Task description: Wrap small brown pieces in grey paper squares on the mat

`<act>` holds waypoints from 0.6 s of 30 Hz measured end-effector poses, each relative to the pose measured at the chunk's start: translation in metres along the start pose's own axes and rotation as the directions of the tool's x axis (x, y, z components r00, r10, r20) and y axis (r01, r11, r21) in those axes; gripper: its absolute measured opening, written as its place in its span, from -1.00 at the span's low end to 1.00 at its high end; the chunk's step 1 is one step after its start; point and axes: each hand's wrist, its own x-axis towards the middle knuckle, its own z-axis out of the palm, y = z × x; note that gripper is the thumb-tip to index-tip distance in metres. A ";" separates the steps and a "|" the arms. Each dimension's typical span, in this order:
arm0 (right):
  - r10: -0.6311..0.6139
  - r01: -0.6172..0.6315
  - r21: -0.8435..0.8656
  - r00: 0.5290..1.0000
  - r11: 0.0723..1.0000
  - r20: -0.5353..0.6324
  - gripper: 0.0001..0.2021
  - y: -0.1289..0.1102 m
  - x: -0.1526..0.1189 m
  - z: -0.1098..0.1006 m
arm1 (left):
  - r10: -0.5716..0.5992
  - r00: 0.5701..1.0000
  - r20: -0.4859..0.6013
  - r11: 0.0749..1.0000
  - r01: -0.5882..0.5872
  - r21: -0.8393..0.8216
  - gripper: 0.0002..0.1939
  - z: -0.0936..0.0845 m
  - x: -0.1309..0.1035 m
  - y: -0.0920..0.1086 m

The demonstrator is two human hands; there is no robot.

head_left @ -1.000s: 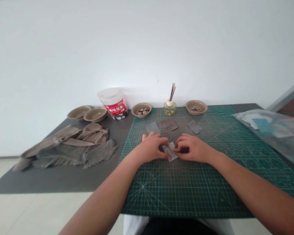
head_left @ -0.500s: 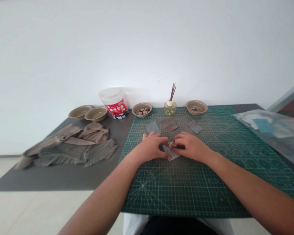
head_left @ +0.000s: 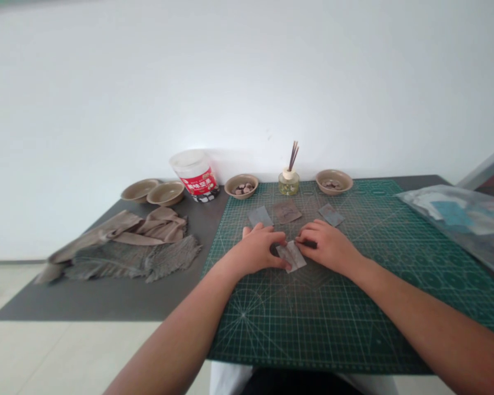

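A small pale square with faint brownish markings (head_left: 295, 258), like a thin piece of cloth or paper, lies on the green cutting mat (head_left: 337, 329). My left hand (head_left: 257, 249) holds its left side down, thumb at the lower corner and index finger at the upper one. At the upper right corner of the square, my right hand (head_left: 329, 244) has its thumb and fingers in a pinch. What is between those fingertips is hidden. Just beyond my hands lie a greyish flat piece (head_left: 259, 215), a brownish one (head_left: 287, 211) and a smaller grey one (head_left: 331, 214).
Along the wall stand a bowl of round pieces (head_left: 241, 187), a reed diffuser (head_left: 288, 183), another bowl (head_left: 334, 181) and a tub with a red label (head_left: 200, 181). Two bowls (head_left: 166, 193) and crumpled cloth (head_left: 127, 255) lie left. A clear plastic bag (head_left: 469, 216) covers the mat's right edge.
My right fingertips have shifted from over the middle of the pale square to its upper right corner, so more of it shows. My left hand stays at its left side.
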 end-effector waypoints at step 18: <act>-0.113 0.108 0.060 0.990 0.992 0.079 -0.95 -0.007 0.001 0.000 | 0.021 1.000 0.003 0.999 -0.021 0.026 -0.53 0.000 0.000 -0.002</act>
